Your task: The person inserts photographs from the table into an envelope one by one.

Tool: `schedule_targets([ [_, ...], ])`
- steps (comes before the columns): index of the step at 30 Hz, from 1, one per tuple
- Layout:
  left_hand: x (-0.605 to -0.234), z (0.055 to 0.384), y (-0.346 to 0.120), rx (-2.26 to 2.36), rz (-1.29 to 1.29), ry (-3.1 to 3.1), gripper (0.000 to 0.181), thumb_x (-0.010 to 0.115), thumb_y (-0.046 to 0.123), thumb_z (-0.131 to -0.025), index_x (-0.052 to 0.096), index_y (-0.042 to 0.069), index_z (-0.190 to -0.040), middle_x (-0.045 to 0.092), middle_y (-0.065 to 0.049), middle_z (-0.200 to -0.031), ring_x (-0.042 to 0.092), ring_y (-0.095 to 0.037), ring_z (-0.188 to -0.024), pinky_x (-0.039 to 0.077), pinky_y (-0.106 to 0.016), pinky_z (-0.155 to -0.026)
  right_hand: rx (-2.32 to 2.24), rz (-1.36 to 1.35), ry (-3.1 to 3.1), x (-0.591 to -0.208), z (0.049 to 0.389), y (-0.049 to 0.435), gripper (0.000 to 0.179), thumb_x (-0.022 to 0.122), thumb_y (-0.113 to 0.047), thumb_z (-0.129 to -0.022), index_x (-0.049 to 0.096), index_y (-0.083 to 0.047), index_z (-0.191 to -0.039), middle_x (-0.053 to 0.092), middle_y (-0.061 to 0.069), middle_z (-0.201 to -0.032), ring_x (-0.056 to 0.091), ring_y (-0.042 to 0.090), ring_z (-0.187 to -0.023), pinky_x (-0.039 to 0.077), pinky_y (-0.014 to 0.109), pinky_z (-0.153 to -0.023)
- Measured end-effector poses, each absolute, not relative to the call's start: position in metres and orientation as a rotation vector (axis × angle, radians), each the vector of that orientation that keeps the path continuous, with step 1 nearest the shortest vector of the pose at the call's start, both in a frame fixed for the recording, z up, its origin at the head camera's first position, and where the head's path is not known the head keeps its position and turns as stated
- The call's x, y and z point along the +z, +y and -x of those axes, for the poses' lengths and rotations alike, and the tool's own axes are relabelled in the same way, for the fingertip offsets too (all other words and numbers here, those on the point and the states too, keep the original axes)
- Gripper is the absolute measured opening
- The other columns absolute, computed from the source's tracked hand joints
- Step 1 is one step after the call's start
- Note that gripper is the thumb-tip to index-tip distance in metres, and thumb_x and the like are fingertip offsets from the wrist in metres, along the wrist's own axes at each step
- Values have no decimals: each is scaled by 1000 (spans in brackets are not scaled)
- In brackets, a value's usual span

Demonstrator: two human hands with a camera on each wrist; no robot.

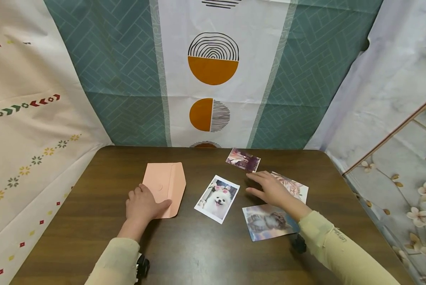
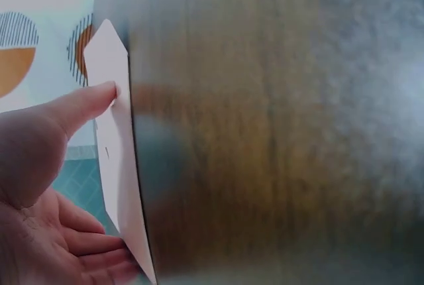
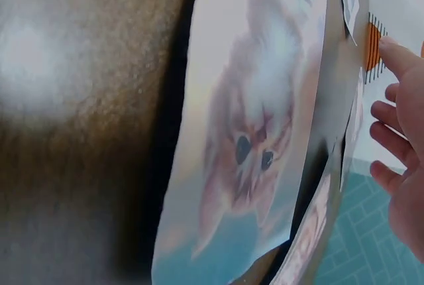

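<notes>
A pink envelope point(image 1: 163, 184) lies on the table at the left, its pointed flap spread out on the right side. On its lower part rests my left hand point(image 1: 143, 204), thumb on the paper and fingers near the left edge; the left wrist view shows the thumb point(image 2: 99, 97) lying straight on it. My right hand point(image 1: 270, 188) hovers above the photos with fingers apart, holding nothing. Nearest it are a kitten photo point(image 1: 268, 223) and a partly covered pink flower photo point(image 1: 296, 188). A white dog photo point(image 1: 217, 200) lies between the hands.
A small dark purple-toned photo point(image 1: 243, 160) lies near the back of the brown table point(image 1: 198, 253). Patterned cloths hang behind and on both sides, the back one point(image 1: 127, 79) meeting the table's far edge.
</notes>
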State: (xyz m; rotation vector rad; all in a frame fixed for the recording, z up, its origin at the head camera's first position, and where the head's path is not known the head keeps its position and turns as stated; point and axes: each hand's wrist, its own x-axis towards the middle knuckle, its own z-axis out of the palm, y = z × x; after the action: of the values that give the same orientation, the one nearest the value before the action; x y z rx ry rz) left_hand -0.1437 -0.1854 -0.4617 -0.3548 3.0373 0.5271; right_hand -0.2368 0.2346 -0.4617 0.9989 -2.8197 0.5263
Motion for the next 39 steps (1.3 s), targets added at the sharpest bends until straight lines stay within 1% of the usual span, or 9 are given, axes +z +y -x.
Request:
schedule_targets([
  [6, -463, 144, -187, 589, 394, 3072, 107, 83, 51, -84, 37, -30, -138, 50, -48, -133, 49, -62, -121, 46, -66, -100, 575, -956, -2859, -465, 237, 232, 57, 75, -35, -101, 65, 0, -144, 66, 24, -139, 61, 42, -128, 48, 61, -108],
  [10, -463, 145, -190, 655, 445, 3065, 108, 87, 48, -81, 37, -29, -138, 48, -49, -133, 46, -63, -124, 44, -66, -102, 597, -946, -2865, -467, 238, 229, 58, 75, -37, -100, 65, 0, -144, 66, 23, -139, 61, 42, -129, 48, 60, -108],
  [16, -464, 147, -193, 791, 553, 3009, 114, 90, 46, -77, 33, -26, -145, 41, -50, -138, 36, -65, -130, 37, -70, -105, 590, -941, -2895, -467, 238, 227, 59, 74, -39, -101, 65, -2, -145, 65, 23, -141, 60, 43, -131, 48, 60, -109],
  [22, -464, 148, -192, 847, 636, 2946, 113, 91, 48, -76, 36, -24, -144, 33, -48, -136, 30, -62, -127, 33, -71, -102, 583, -938, -2901, -466, 238, 226, 58, 75, -39, -100, 66, -2, -144, 66, 23, -141, 60, 42, -130, 47, 60, -110],
  [28, -463, 147, -193, 836, 667, 2926, 103, 91, 51, -75, 47, -23, -132, 35, -45, -130, 30, -59, -123, 34, -68, -98, 566, -951, -2898, -466, 238, 226, 58, 75, -40, -100, 66, -1, -143, 66, 22, -141, 60, 41, -130, 47, 60, -110],
  [31, -463, 147, -193, 842, 691, 2914, 98, 91, 51, -75, 50, -21, -128, 35, -43, -128, 31, -58, -122, 34, -68, -97, 568, -955, -2900, -467, 239, 225, 59, 75, -40, -100, 66, -1, -143, 66, 22, -141, 60, 42, -131, 46, 60, -111],
  [34, -464, 148, -194, 858, 722, 2902, 98, 91, 51, -75, 50, -20, -129, 35, -43, -127, 31, -58, -120, 34, -68, -97, 572, -956, -2903, -467, 238, 224, 58, 75, -40, -100, 66, -2, -143, 65, 22, -142, 59, 42, -132, 45, 61, -111],
  [39, -466, 148, -196, 897, 782, 2891, 105, 91, 51, -74, 45, -23, -132, 35, -42, -125, 31, -56, -119, 33, -69, -98, 610, -990, -2873, -467, 238, 217, 57, 77, -37, -99, 67, 1, -141, 67, 22, -139, 61, 42, -128, 48, 59, -109],
])
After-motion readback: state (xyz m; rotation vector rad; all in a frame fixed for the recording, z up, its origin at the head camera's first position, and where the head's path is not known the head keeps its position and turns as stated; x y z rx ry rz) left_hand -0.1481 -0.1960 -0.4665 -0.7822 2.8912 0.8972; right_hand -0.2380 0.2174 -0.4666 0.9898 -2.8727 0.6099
